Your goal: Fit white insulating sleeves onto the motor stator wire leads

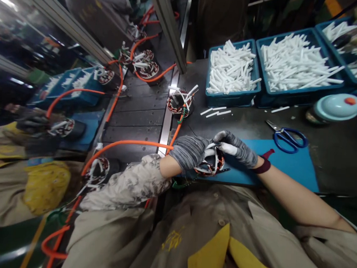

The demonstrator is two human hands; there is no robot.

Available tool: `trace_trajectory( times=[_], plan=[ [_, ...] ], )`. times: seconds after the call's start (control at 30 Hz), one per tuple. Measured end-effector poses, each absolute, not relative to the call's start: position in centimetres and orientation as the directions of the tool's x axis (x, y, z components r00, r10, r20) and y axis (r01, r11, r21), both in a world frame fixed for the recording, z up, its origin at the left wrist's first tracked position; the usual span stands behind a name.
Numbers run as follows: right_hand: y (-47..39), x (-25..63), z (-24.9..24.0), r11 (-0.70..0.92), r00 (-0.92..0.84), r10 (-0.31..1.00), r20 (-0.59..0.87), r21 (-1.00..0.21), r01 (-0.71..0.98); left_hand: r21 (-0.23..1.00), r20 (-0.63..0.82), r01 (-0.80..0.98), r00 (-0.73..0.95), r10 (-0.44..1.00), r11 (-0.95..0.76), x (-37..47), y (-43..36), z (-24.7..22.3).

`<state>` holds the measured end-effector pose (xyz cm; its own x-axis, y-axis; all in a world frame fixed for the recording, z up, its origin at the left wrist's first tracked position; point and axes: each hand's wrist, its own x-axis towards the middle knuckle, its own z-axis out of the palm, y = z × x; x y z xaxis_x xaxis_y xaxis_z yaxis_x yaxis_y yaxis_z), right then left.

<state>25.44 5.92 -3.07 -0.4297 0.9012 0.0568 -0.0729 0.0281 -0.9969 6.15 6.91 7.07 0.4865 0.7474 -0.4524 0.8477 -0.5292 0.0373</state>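
The wound coil (214, 166) sits at the near edge of a blue mat (297, 169) in the head view, close to the wearer's body and between the two gloved hands, probably so that its top stays within easy reach of both. The left hand (191, 152) is closed at the coil's upper rim, its fingers gathered on the white-sleeved leads (212, 146), which looks like a way of steadying them. The right hand (238, 149) comes in from the other side, thumb and fingers drawn together on the same leads; exactly which strand each one pinches is hidden. Scissors (289, 140) lie with their handles partly over the mat, seemingly within the right hand's reach, and loose white tubes (216, 112) lie on the dark worktop (287, 122) in front of a blue bin (232, 100) full of similar ones. A second wound coil (179, 102) stands beyond the left hand. Yellow lettering (172, 240) on the wearer's shirt is too blurred to read; no brand or label is legible on the bin, scissors or teal-lidded container (337, 108).
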Motion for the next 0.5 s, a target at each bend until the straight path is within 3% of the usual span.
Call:
trace_trajectory(
  times=[0.23,0.37,0.5],
  plan=[
    [8.1,25.6,-1.6,-0.145,-0.571,0.817,-0.078,-0.987,-0.074,0.323,-0.332,0.718,0.696,0.637,-0.616,3.4,8.0,5.0],
    [8.7,25.8,-0.9,-0.085,-0.698,0.713,-0.071,-0.996,0.014,0.416,-0.301,0.630,0.776,0.554,-0.656,1.7,8.4,4.4],
    [9.0,25.8,-0.5,0.012,-0.762,0.644,-0.061,-0.996,0.089,0.441,-0.257,0.619,0.781,0.569,-0.650,0.4,7.4,3.5]
  ],
)
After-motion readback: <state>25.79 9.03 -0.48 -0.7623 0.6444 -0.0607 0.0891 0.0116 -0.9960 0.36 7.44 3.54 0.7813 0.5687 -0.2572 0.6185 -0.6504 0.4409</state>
